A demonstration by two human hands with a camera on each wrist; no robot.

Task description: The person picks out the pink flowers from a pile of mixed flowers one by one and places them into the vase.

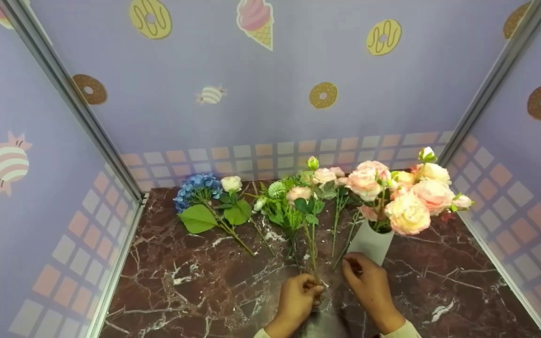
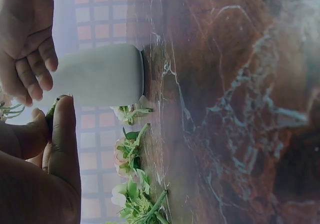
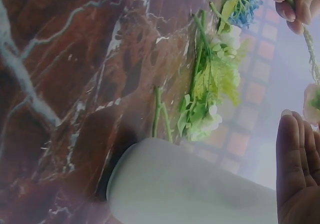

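Note:
My left hand (image 1: 297, 300) pinches the lower stem (image 3: 309, 41) of an artificial pink rose (image 1: 298, 193) between thumb and fingers. Its bloom and dark green leaves (image 1: 310, 207) point away toward the back wall. Just right of it, my right hand (image 1: 369, 286) hovers in front of the white vase (image 1: 369, 244); the right wrist view shows its fingers (image 3: 290, 154) fairly straight with nothing in them. Pale pink peonies (image 1: 409, 213) fill the vase, which stands upright on the marbled table.
At the back left lie a blue hydrangea (image 1: 198, 188) with broad leaves and a white rose (image 1: 231, 183). Green sprigs (image 1: 284, 211) and more pink flowers (image 1: 324, 176) lie mid-table, left of the vase. Patterned walls (image 1: 270, 117) enclose the dark red marbled table (image 1: 195, 286) on three sides.

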